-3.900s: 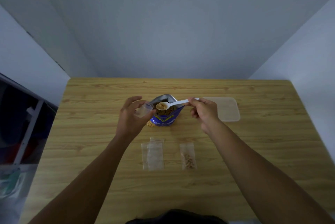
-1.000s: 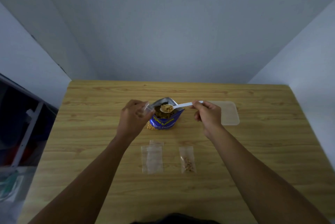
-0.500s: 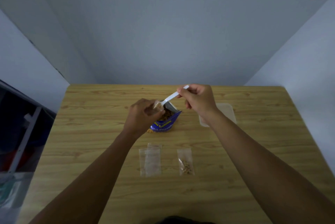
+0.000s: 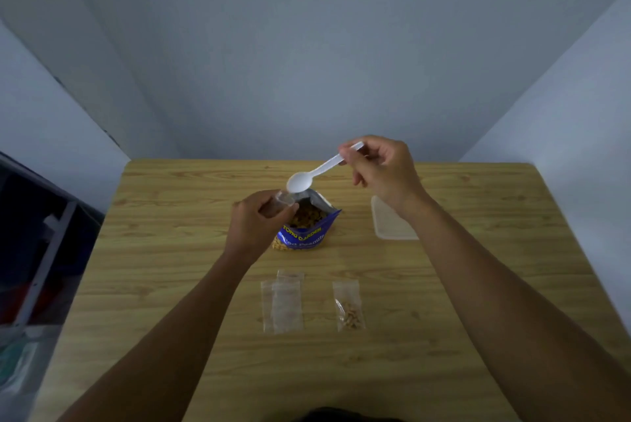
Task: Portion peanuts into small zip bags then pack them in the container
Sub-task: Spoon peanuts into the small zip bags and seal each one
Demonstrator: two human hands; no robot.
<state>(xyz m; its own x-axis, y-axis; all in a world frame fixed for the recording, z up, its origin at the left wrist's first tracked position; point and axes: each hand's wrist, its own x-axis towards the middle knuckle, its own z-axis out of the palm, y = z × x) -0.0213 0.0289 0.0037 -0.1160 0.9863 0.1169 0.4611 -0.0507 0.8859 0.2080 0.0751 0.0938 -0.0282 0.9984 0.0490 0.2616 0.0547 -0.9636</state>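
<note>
Grey walls box in my wooden table [image 4: 170, 285], where the blue peanut pouch [image 4: 305, 227] stands open between my hands. My left hand [image 4: 254, 223] has its grip closed on a small zip bag [image 4: 285, 199], mostly hidden by fingers, while my right hand [image 4: 382, 169] pinches a white spoon [image 4: 317, 172], empty, tilted over it. Nearer me lie empty zip bags [image 4: 282, 302] and a filled one [image 4: 349, 306]; my right forearm cuts off the clear container [image 4: 387, 222].

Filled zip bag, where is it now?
Head view: the filled zip bag lies flat on the table, right of the empty bags, nearer than the peanut bag.
</note>
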